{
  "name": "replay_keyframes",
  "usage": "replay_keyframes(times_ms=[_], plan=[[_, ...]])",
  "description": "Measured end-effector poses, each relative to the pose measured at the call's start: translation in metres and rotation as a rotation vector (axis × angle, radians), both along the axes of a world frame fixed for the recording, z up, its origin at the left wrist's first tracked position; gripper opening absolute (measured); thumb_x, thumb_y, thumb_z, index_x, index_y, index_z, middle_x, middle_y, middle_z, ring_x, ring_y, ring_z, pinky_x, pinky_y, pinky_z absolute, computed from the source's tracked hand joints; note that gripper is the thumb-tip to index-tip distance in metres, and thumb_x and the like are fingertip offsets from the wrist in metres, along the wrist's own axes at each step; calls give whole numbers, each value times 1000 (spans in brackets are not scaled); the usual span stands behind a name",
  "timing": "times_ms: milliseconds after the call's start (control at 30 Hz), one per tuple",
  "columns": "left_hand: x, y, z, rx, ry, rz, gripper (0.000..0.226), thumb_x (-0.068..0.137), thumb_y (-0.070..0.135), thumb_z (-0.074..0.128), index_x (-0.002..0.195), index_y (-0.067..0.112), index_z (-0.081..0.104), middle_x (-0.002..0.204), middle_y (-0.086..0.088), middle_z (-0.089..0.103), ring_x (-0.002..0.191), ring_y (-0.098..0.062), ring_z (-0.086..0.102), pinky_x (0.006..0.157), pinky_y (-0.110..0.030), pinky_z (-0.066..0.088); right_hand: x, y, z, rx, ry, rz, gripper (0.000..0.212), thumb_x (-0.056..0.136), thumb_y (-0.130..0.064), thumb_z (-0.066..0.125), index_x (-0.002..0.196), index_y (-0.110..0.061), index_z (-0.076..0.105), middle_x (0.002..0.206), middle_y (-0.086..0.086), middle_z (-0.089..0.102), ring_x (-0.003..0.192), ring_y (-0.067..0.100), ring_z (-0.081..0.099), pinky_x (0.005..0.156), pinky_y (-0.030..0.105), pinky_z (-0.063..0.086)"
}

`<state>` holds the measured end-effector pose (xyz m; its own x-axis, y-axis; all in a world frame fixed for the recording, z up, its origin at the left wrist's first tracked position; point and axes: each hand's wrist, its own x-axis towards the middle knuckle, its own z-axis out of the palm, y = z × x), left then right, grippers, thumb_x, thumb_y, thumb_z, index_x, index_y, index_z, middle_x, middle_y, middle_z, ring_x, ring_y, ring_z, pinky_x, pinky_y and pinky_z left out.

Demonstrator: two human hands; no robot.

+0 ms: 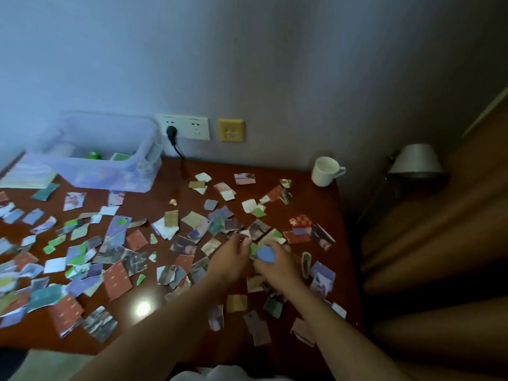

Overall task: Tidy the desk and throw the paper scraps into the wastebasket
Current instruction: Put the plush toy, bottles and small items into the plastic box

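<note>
Right side of tabletop (170, 185); both hands are meeting over the thickest litter, probably so that pieces can be passed from one to the other.

Right hand (277, 268) is holding a blue scrap (266, 254), its fingers curling round it with other bits seemingly bunched beneath; it appears to be serving as the collecting hand.

Left hand (229, 258) is reaching in beside it, fingers (242, 244) bending down onto the litter; too blurred to tell whether they are pinching a piece.

Paper scraps (118, 279) are lying flat and scattered over nearly the whole tabletop, so gathering is judged to be at an early stage.

Wastebasket is not showing in view; a clear plastic box (110, 174) is sitting at the back left and a white mug (325, 171) is standing near the back right corner.
</note>
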<state>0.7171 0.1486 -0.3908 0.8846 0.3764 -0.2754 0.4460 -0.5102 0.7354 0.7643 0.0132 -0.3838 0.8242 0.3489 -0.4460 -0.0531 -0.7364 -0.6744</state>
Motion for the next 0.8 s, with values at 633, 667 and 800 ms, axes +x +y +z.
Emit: replay_keyframes(times_ms=[633,667,800], plan=[[-22,301,71,53,-191,364,25,96,42,47,106,24,61,97,0,67,88,-20,61,79,-37,48,9,303,67,178,-237,165,52,72,-39,71,115,-25,45,116,-1,45,96,20,52,81,39,49],[-21,320,74,52,-204,363,27,96,42,47,109,22,61,98,-1,67,88,-20,61,79,-37,49,11,321,70,188,-232,167,52,74,-38,71,117,-24,46,116,-2,44,96,20,53,82,40,50],[-12,390,80,57,-224,324,38,98,46,44,123,21,58,105,-2,67,90,-18,63,83,-37,50,24,385,80,227,-253,139,50,78,-34,73,122,-22,51,117,-1,47,95,18,52,79,33,47]])
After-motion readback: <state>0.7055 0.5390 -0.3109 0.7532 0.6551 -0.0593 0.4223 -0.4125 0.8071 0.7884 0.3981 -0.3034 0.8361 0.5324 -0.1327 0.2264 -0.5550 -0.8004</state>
